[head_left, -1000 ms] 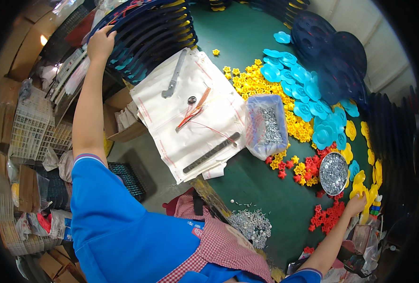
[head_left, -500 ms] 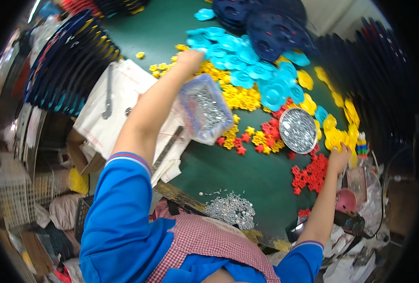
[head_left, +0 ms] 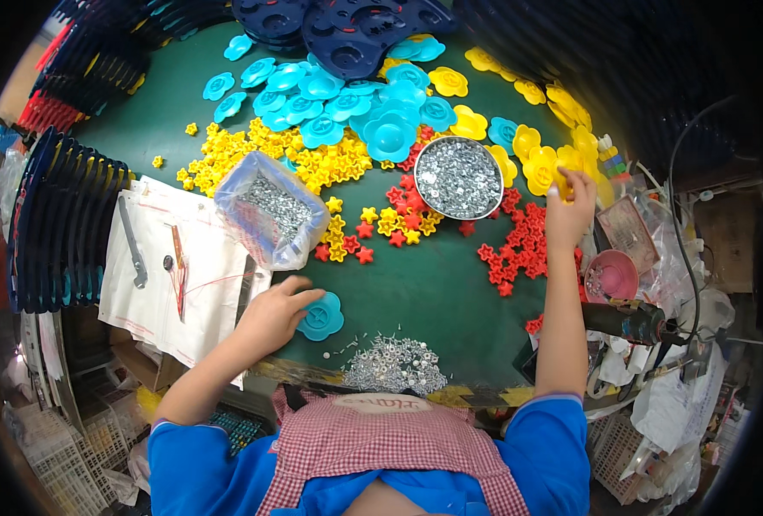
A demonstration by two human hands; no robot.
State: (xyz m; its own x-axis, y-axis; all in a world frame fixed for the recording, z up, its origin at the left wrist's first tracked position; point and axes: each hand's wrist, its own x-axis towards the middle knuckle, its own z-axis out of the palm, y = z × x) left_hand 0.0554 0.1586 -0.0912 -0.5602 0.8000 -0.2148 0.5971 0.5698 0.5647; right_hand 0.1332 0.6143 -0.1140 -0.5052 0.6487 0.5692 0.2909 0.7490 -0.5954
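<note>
My left hand (head_left: 271,316) is low over the near part of the green table, its fingers closed at the left edge of a blue flower-shaped plastic piece (head_left: 322,317). On the right, my right hand (head_left: 570,211) reaches into the yellow flower-shaped pieces (head_left: 539,170), fingertips pinched on one of them. Red star-shaped pieces (head_left: 519,244) lie left of that forearm. Farther off are a heap of blue flower-shaped pieces (head_left: 390,136) and many small yellow stars (head_left: 252,148). Loose screws and small metal parts (head_left: 394,365) are piled at the near edge.
A round tin (head_left: 459,178) and a bag-lined tub (head_left: 271,211) hold small metal parts. White sheets with tools (head_left: 162,275) lie left. Dark blue panels (head_left: 351,34) stack at the back; more (head_left: 67,228) stand left. A black power tool (head_left: 624,322) and pink bowl (head_left: 612,275) are right.
My left hand has come back from the far blue heap to the near table, where a blue flower-shaped piece now lies. My right hand stays at the yellow pieces. The view has turned.
</note>
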